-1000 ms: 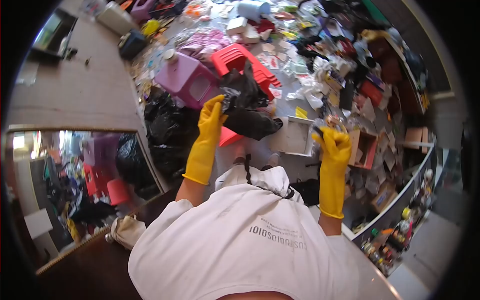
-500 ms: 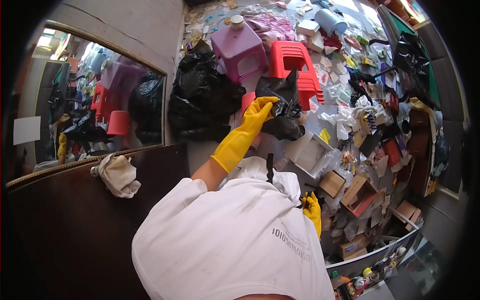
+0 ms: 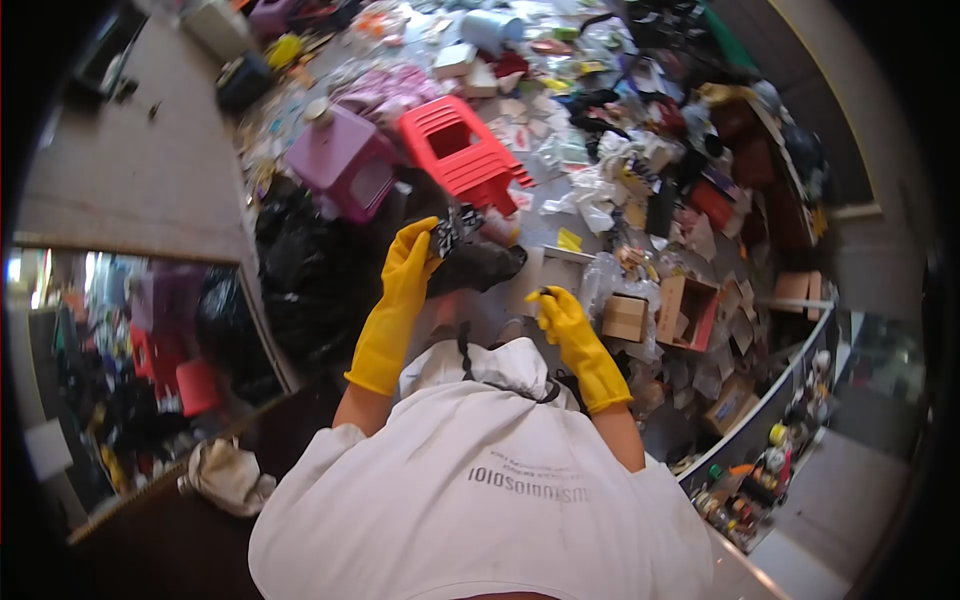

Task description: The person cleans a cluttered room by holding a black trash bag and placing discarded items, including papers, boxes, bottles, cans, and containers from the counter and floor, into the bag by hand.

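Observation:
My left hand (image 3: 412, 255), in a long yellow rubber glove, is closed on the edge of a black plastic bag (image 3: 475, 265) that hangs in front of me. Over on the right, my right hand (image 3: 558, 308) wears the same kind of glove; its fingers are bent together around a small dark thing too small to name. A red plastic stool (image 3: 465, 150) lies just beyond the bag, with a purple stool (image 3: 340, 155) to its left. The white box (image 3: 560, 268) between my hands is partly hidden.
A large black bag (image 3: 300, 270) slumps by the wall and mirror (image 3: 150, 350) on the left. Litter covers the floor ahead and right, with a small cardboard box (image 3: 625, 318) and an open one (image 3: 688, 312). A dark table (image 3: 130, 560) holds a crumpled cloth (image 3: 228, 477).
The view has turned and shifted to the right. My right hand has come up from beside my body to the front. The black bag is still in my left hand, now hanging lower.

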`<state>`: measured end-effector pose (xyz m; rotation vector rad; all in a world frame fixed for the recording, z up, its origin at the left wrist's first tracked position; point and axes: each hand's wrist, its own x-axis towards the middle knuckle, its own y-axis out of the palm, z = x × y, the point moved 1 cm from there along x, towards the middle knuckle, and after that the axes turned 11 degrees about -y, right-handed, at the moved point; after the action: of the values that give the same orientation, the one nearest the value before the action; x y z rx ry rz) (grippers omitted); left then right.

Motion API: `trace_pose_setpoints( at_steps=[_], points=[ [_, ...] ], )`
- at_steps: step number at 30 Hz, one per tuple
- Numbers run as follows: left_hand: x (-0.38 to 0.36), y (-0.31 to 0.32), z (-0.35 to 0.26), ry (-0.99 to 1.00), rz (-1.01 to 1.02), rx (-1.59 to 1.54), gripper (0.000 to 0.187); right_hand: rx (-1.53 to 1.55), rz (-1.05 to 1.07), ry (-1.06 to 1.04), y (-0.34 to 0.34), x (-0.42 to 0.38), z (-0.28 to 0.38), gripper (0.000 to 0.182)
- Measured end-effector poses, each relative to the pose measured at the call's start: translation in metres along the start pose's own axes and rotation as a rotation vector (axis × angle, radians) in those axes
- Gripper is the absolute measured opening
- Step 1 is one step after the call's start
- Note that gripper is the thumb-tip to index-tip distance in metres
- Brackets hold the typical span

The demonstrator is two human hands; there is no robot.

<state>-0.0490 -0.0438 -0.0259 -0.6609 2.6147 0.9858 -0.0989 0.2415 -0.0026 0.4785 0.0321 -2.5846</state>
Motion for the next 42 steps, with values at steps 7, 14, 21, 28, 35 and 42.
trace_pose_setpoints(
  at_steps=[7, 14, 21, 28, 35, 42],
  points=[
    [0.016, 0.039, 0.011, -0.066, 0.238, 0.024, 0.025, 0.129, 0.008, -0.087, 0.022, 0.017, 0.018, 0.028],
    [0.026, 0.038, 0.023, -0.155, 0.31, 0.003, 0.027, 0.394, -0.276, -0.026, -0.013, -0.051, -0.043, 0.027],
    [0.045, 0.047, 0.051, -0.3, 0.423, 0.056, 0.026, 0.466, -0.88, 0.175, -0.033, -0.168, -0.161, 0.035],
    [0.066, 0.097, 0.072, -0.295, 0.524, 0.195, 0.03, 0.908, -1.388, 0.025, -0.019, -0.249, -0.201, 0.028],
    [0.054, 0.177, 0.107, -0.31, 0.598, 0.282, 0.028, 0.653, -1.228, 0.199, -0.032, -0.312, -0.234, 0.026],
    [0.054, 0.22, 0.146, -0.184, 0.658, 0.475, 0.029, 0.404, -1.196, 0.204, -0.039, -0.351, -0.233, 0.026]
  ],
)
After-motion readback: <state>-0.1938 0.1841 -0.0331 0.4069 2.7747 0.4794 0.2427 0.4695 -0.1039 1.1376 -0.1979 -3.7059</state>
